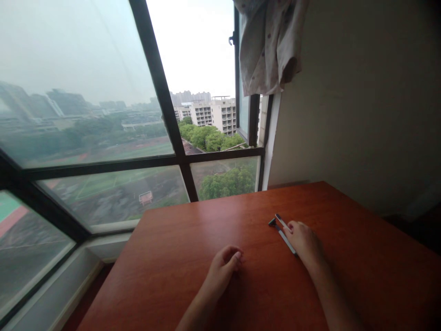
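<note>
My right hand (305, 240) is over the right half of the tabletop, thumb and fingers pinched on a slim pale stick with a dark tip (283, 222). The stick's lower end is hidden by the fingers, and its exact kind is unclear. Just left of that hand, a razor (286, 242) with a grey handle and a black head lies slantwise on the wood. My left hand (224, 263) rests near the table's middle, apart from both things. Its fingers are curled in with the thumb against them, and nothing shows in them.
The reddish-brown wooden table (165, 257) reaches up to the windows. Dark window frames (103, 164) run along the left and far sides. A pale buttoned garment (267, 50) hangs above the far edge. A plain wall (344, 115) stands at the right.
</note>
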### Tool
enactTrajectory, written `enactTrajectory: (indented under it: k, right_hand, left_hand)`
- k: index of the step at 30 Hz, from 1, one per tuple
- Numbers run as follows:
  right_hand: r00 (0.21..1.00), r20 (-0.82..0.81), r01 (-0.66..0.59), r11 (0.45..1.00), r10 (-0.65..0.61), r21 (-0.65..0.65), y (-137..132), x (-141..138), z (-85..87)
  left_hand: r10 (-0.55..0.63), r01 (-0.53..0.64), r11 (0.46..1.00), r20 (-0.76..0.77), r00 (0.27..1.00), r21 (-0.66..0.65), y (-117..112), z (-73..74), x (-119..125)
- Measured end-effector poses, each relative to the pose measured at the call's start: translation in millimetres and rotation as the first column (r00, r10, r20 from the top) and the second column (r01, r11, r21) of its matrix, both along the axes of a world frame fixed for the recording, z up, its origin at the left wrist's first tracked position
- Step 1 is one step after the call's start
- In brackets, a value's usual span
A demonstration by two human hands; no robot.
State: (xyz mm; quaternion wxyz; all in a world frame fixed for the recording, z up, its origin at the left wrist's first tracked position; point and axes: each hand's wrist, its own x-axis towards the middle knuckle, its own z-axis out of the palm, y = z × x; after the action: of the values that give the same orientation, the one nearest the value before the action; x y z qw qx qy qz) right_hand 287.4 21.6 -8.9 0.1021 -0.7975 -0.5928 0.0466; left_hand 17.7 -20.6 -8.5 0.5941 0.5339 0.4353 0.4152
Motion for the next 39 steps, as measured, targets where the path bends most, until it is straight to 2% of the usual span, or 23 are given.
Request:
enactTrajectory:
  k: [5, 12, 19, 22, 27, 32, 39]
  right_hand:
    - [0.999, 0.012, 0.05, 0.998, -0.05, -0.043, 3, 10, -2.2]
    - [0.997, 0.008, 0.074, 0.995, -0.074, -0.06, 4, 8, -5.3]
    - [0.996, 0.01, 0.085, 0.995, -0.084, -0.055, 5, 8, -3.7]
    - [0.999, -0.016, 0.048, 0.999, -0.048, -0.026, 6, 6, -3.2]
    - [0.992, -0.087, -0.089, 0.996, 0.088, -0.014, 5, -4, -6.4]
    - [0.998, -0.011, -0.067, 0.997, 0.067, -0.032, 4, -9, -9.2]
    - [0.999, 0.015, -0.035, 0.999, 0.035, -0.039, 4, -6, -7.7]
  left_hand:
    - [-0.021, 0.021, 1.0, -0.012, 1.0, 0.008, -1, -1.4, 0]
    - [-0.025, 0.026, 1.0, -0.016, 1.0, 0.012, -1, -5.4, -1]
    - [-0.026, 0.026, 1.0, -0.019, 0.999, 0.006, -1, -1.0, 0]
    - [-0.03, 0.03, 1.0, -0.02, 0.999, 0.007, -1, 0.3, -1]
    - [-0.021, 0.021, 1.0, -0.012, 1.0, 0.0, -2, 0.0, 0]
    - [-0.014, 0.014, 1.0, -0.014, 1.0, 0.009, -2, -0.9, 0]
    - [-0.019, 0.02, 1.0, -0.027, 0.999, 0.014, -1, -2.7, -2]
